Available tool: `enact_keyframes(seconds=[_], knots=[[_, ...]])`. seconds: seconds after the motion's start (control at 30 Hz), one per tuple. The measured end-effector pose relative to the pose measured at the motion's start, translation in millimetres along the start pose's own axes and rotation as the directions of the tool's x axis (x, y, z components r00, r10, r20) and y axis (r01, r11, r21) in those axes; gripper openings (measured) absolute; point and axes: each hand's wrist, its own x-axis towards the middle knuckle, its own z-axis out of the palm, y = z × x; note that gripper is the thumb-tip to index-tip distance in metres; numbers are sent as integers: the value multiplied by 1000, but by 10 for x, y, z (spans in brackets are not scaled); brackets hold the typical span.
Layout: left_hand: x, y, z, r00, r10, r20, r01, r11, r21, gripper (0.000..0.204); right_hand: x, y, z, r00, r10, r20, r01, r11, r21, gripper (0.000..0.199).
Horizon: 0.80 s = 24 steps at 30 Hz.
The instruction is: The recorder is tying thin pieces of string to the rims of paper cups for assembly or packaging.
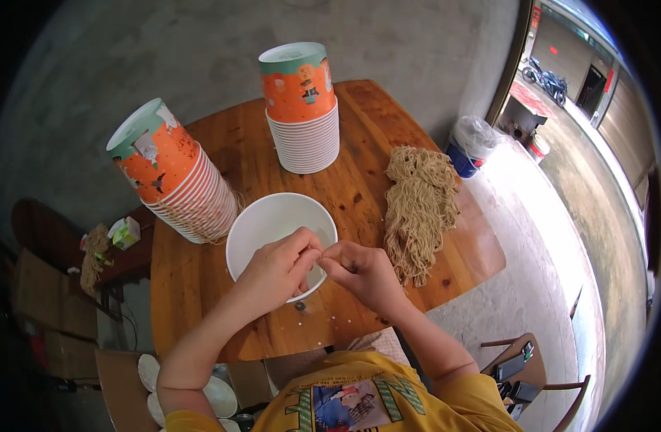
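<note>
The yellow shirt (287,414) is nearest, and its front has a picture and big letters on it. The white tub (266,219) sits on the counter (201,309) with its open top up. The left hand (276,263) is over the tub, its fingers bent in and pinched. The right hand (365,275) is at the tub's right edge, its fingers pinched too. The tips meet or nearly meet. I cannot tell if a thin thing is caught in either pinch.

For such small work, I think it is best to use just the tips, go softly and keep the wrists off the rim. The tub looks light, so a bump might tip it.

To the left is one stack (173,176), and behind is another stack (302,101). Both show orange and green with cartoon pictures, but no words I can read. Tan strands (420,209) lie to the right. Far left, a packet (127,234) has print too small to read.
</note>
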Motion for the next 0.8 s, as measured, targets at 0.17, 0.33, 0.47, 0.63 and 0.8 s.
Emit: enact_keyframes(seconds=[0.17, 0.33, 0.47, 0.63, 0.8], knots=[[15, -237, 89, 995, 51, -89, -83, 908, -410, 24, 62, 14, 23, 972, 196, 131, -219, 955, 202, 11], [19, -169, 66, 977, -145, 153, 210, 752, -625, 39, 72, -3, 38, 969, 200, 144, -241, 894, 378, 11], [63, -322, 70, 953, -185, 240, 301, 663, -685, 33, 79, -12, -8, 976, 132, 171, -200, 853, 481, 9], [59, -317, 64, 959, -175, 221, 279, 698, -659, 17, 200, -269, -457, 897, 30, 442, -221, 895, 387, 12], [64, -199, 85, 968, -114, 223, 237, 708, -666, 14, 438, -410, -564, 814, 55, 578, -365, 823, 436, 19]])
